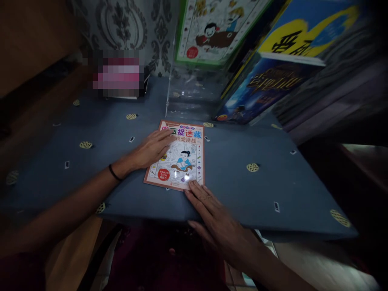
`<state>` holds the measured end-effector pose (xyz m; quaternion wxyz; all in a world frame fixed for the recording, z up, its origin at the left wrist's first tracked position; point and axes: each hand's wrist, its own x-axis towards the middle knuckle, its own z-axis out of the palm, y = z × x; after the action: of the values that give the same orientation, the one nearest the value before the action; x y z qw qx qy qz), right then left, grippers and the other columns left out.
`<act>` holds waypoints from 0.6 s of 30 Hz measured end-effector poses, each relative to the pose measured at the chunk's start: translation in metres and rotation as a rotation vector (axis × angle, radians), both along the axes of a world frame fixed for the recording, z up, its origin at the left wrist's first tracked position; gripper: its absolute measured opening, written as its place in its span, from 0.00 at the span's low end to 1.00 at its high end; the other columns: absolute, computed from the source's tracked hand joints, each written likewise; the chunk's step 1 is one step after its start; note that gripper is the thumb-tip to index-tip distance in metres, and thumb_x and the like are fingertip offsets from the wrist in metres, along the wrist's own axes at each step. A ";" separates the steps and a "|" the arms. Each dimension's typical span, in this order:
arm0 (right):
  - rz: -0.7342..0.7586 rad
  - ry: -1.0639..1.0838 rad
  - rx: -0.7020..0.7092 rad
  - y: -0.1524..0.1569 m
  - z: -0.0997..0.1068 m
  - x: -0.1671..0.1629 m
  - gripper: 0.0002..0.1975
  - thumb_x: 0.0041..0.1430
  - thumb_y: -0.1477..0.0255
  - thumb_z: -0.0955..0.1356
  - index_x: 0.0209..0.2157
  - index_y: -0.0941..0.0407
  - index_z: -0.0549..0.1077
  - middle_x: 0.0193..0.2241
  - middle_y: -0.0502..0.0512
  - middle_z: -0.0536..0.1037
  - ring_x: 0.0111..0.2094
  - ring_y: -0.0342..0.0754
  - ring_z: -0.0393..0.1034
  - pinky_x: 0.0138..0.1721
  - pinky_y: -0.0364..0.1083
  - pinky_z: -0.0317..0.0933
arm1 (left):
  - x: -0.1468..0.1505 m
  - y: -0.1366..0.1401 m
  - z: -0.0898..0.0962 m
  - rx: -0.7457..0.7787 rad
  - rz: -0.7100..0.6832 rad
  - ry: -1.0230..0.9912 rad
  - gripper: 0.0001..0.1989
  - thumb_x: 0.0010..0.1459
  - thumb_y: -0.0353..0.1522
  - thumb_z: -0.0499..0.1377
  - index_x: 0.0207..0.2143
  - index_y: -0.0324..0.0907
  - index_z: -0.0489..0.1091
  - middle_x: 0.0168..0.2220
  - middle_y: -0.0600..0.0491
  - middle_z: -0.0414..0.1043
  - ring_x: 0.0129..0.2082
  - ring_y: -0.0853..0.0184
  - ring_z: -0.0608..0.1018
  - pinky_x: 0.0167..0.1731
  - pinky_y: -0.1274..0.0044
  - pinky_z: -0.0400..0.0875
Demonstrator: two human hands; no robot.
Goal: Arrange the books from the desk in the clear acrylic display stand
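A thin children's picture book (183, 161) with a brown-edged cover and colourful Chinese title lies closed on the blue tablecloth. My left hand (153, 149) rests flat over its left side, fingers stretched across toward the title; a dark band circles that wrist. At the lower right corner, my right hand (212, 210) touches the book with its fingertips, fingers extended and the thumb apart below the table edge. Neither hand grips anything.
Behind the book stands a clear plastic holder (194, 97) with a green-bordered picture book (218, 32) in it. To its right, a blue book (257, 89) stands upright before a yellow-and-blue one (306, 32). A blurred-out pink item (118, 76) sits at back left.
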<state>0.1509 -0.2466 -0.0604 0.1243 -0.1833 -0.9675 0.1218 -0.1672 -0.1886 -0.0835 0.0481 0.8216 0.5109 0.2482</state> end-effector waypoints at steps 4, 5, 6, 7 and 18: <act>-0.027 0.109 -0.060 0.010 0.002 -0.001 0.32 0.70 0.73 0.63 0.72 0.54 0.52 0.65 0.62 0.69 0.65 0.54 0.65 0.62 0.59 0.68 | 0.005 -0.006 -0.001 -0.031 0.285 -0.011 0.25 0.70 0.39 0.52 0.64 0.37 0.61 0.68 0.35 0.60 0.70 0.48 0.60 0.66 0.52 0.57; -0.053 0.136 -0.074 0.015 0.001 -0.001 0.31 0.71 0.73 0.62 0.72 0.52 0.53 0.64 0.60 0.71 0.63 0.53 0.68 0.61 0.59 0.69 | 0.006 -0.007 -0.002 -0.049 0.331 -0.014 0.26 0.69 0.40 0.52 0.65 0.36 0.59 0.67 0.35 0.61 0.70 0.46 0.60 0.66 0.51 0.57; -0.088 0.156 -0.077 0.020 -0.001 -0.003 0.30 0.71 0.73 0.62 0.71 0.50 0.55 0.63 0.60 0.72 0.62 0.54 0.70 0.59 0.61 0.70 | 0.006 -0.007 -0.001 -0.064 0.356 -0.024 0.27 0.69 0.40 0.53 0.65 0.36 0.59 0.66 0.34 0.62 0.69 0.45 0.61 0.65 0.50 0.57; -0.131 0.164 -0.068 0.026 -0.003 -0.005 0.28 0.71 0.72 0.62 0.70 0.50 0.57 0.63 0.60 0.72 0.61 0.55 0.70 0.58 0.62 0.71 | 0.006 -0.007 0.000 -0.076 0.362 -0.044 0.27 0.68 0.39 0.53 0.65 0.36 0.58 0.65 0.34 0.63 0.69 0.45 0.62 0.65 0.51 0.57; -0.224 0.128 0.158 0.057 -0.023 -0.028 0.24 0.69 0.70 0.63 0.64 0.57 0.68 0.67 0.70 0.65 0.70 0.66 0.54 0.61 0.66 0.65 | 0.005 0.006 0.019 -0.329 0.219 -0.949 0.25 0.58 0.37 0.61 0.58 0.43 0.63 0.61 0.43 0.70 0.59 0.56 0.74 0.59 0.63 0.70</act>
<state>0.1225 -0.1901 -0.0835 0.2123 -0.2717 -0.9377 0.0423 -0.1619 -0.1822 -0.0647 0.3770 0.5418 0.5483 0.5135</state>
